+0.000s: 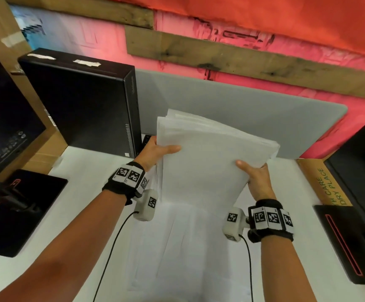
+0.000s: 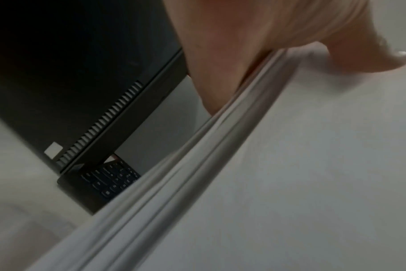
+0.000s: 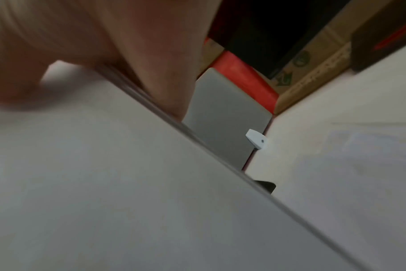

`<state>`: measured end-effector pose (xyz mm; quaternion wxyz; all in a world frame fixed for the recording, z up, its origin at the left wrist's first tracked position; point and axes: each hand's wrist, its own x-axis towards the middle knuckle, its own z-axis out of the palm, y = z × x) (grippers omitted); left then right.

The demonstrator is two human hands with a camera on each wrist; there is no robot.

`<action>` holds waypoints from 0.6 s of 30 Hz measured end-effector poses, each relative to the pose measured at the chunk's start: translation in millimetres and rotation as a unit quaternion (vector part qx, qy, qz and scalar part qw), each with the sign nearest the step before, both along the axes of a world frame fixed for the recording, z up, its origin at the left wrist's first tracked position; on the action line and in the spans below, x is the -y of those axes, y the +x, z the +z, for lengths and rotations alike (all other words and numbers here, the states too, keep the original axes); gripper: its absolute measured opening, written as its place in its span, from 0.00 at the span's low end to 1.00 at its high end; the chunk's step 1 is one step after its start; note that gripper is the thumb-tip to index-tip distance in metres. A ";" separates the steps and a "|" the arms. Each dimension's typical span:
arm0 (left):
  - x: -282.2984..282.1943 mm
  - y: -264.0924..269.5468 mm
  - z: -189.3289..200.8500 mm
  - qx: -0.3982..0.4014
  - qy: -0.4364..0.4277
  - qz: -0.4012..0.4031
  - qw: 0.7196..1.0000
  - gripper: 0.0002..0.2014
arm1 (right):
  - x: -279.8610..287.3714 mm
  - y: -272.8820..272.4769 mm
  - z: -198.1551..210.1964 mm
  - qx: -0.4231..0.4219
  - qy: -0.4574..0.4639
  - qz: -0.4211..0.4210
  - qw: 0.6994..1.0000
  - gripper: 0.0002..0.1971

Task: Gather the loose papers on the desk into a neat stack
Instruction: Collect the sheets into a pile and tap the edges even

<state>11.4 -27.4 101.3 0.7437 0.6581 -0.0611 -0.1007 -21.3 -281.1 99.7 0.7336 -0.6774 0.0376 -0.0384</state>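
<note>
A stack of white papers (image 1: 209, 162) stands on its lower edge on the white desk (image 1: 79, 214), tilted away from me. My left hand (image 1: 157, 152) grips its left edge, thumb on the front sheet and fingers behind. My right hand (image 1: 255, 177) grips the right edge the same way. In the left wrist view the papers (image 2: 290, 165) show several slightly uneven sheet edges under my thumb (image 2: 359, 55). In the right wrist view the papers (image 3: 104, 183) fill the lower left, their right edge pinched by my hand (image 3: 151, 55). More white sheets (image 1: 177, 247) lie flat below the stack.
A black computer tower (image 1: 83, 103) stands left of the stack, with a black keyboard (image 2: 111, 181) behind the papers. A grey divider panel (image 1: 242, 114) runs along the back. Black monitor bases (image 1: 20, 210) (image 1: 351, 240) and cardboard boxes (image 1: 323, 182) flank the desk.
</note>
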 end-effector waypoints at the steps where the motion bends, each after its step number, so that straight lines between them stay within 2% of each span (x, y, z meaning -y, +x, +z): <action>1: -0.3 1.0 1.0 -0.001 0.004 -0.009 1.000 0.35 | 0.0 1.5 2.3 0.002 -0.014 0.011 1.000 0.20; 3: 1.2 0.9 1.5 0.002 0.005 -0.030 1.000 0.37 | -1.8 5.2 5.3 -0.012 -0.037 0.028 0.999 0.19; 5: 1.9 2.1 1.0 -0.016 0.008 -0.025 1.000 0.38 | -4.8 11.3 6.4 -0.028 -0.039 0.008 0.999 0.17; 8: 9.4 1.0 0.4 -0.018 0.043 -0.013 0.999 0.24 | -11.4 14.5 5.7 -0.061 -0.057 -0.037 0.996 0.18; 11: 13.4 0.6 7.8 0.027 0.009 0.046 0.999 0.15 | -16.6 10.3 21.1 -0.010 -0.018 -0.087 0.996 0.16; 13: 10.8 -2.3 16.8 0.057 -0.025 0.062 0.996 0.14 | -15.3 5.5 30.9 0.050 0.004 -0.098 0.994 0.15; 14: 9.0 -3.4 17.9 0.066 -0.039 0.060 0.995 0.15 | -14.2 3.3 33.4 0.070 0.009 -0.095 0.993 0.16; 17: 3.4 -4.2 17.5 0.070 -0.046 0.053 0.995 0.34 | -14.1 -0.3 33.0 0.062 -0.001 -0.076 0.995 0.13; 18: 2.1 -4.0 17.7 0.073 -0.037 0.047 0.996 0.35 | -12.6 -0.7 31.4 0.057 -0.006 -0.074 0.996 0.12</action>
